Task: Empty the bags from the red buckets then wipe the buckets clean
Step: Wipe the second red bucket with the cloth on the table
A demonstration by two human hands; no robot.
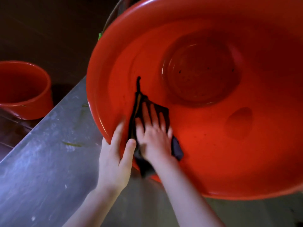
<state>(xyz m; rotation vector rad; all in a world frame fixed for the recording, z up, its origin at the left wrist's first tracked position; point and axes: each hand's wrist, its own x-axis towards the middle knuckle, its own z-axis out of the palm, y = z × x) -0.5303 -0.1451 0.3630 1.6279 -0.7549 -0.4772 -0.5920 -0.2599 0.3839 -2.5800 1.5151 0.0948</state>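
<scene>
Two red buckets are visible. The larger bucket [213, 145] fills the right and centre of the frame, tipped so that its mouth faces the viewer, its lower rim near a metal table [41, 153]. The smaller bucket [24, 89] stands upright at the left edge, well apart, beyond the table's edge on a darker surface.

Surface and room: the tabletop runs diagonally from lower left toward the centre. It is dull grey sheet metal, scuffed and blotched with pale marks, and carries a thin green scrap [73, 144]. The room behind, upper left, is dark brown and dim, and little detail can be made out.

Materials and shapes: both buckets are smooth, glossy plastic with rolled rims. The large one has a wide flaring wall, a round base ringed by a shiny edge and dotted with dark specks, and an oval mark on the wall at right.

Hands: the left hand [114, 159] grips the near rim, thumb lying inside the wall. The right hand [152, 136], fingers straight and spread, presses a dark, crumpled cloth [177, 149] flat against the inner wall just beside the left hand. One thin corner of the cloth trails upward.
</scene>
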